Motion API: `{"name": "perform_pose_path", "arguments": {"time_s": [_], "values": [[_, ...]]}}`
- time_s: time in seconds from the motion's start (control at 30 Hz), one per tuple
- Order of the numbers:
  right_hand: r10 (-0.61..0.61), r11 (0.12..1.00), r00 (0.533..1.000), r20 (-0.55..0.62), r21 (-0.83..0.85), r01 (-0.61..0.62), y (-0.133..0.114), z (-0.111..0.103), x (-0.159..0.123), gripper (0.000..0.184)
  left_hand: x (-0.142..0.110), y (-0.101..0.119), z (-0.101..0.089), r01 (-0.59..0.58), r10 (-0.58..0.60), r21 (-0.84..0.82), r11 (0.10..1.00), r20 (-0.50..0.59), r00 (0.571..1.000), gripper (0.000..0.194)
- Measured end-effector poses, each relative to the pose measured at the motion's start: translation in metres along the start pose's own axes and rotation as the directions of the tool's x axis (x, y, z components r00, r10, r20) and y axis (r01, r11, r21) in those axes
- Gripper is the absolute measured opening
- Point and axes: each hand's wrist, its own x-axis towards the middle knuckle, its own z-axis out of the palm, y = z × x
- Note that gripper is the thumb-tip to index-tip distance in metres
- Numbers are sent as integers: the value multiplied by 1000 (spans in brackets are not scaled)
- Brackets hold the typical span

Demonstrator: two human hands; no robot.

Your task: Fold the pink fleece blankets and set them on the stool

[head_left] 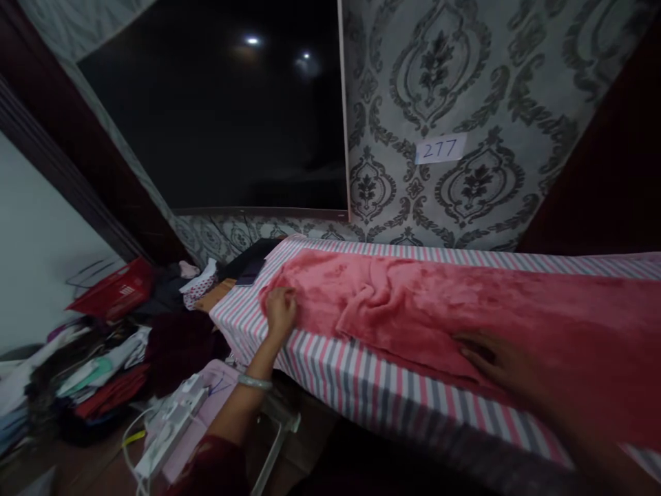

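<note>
A pink fleece cloth (413, 303) lies spread and rumpled along a board covered in pink, white and grey stripes (330, 365). My left hand (281, 310) is closed on the cloth's left corner, fingers curled into the fabric. My right hand (496, 358) lies flat on the cloth's near edge with fingers stretched out, in shadow. A silver bangle (254, 381) circles my left wrist.
A heap of clothes (103, 365) and a red basket (116, 293) sit on the floor at left. A white iron (168, 427) rests on a pink stand below the board. A dark window (227, 117) and patterned wallpaper with a "277" label (441, 148) stand behind.
</note>
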Motion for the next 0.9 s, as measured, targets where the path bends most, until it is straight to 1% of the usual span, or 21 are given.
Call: {"name": "perform_pose_path", "arguments": {"time_s": [0.07,0.13,0.23,0.33,0.43,0.53,0.6,0.67,0.7,0.77,0.83,0.9], "values": [[25,1000,1000,-7,17,-25,0,1,1,58,17,-29,-11,124,-124,38,992,-18,992,30],[39,999,999,-12,29,-39,3,4,1,59,35,-48,-14,212,-212,49,976,5,977,33],[57,998,998,-13,26,-57,8,7,0,58,58,-65,-13,318,-319,27,948,101,942,31],[77,997,997,-18,28,-77,9,8,0,57,68,-75,-11,402,-386,-33,915,212,898,28],[79,996,996,-28,31,-78,6,8,0,57,63,-78,-14,440,-378,-156,884,315,871,34],[77,997,997,-29,35,-76,2,6,1,55,54,-76,-21,458,-295,-335,824,437,850,44],[89,996,995,-36,32,-88,-1,6,1,54,54,-74,-28,466,-248,-440,768,466,849,50],[102,995,994,-34,18,-101,-3,4,1,54,60,-74,-39,472,-242,-501,725,456,856,54],[105,994,994,-28,9,-105,-4,4,1,54,64,-75,-45,474,-252,-506,721,445,859,54],[107,994,994,-24,-7,-108,-6,3,2,53,73,-80,-59,482,-283,-470,740,432,856,50],[103,995,994,-41,-9,-104,-6,2,2,54,76,-87,-71,489,-324,-380,785,422,847,45],[99,995,993,-64,-2,-99,-5,3,3,54,73,-96,-77,496,-368,-265,827,411,834,42]]}}
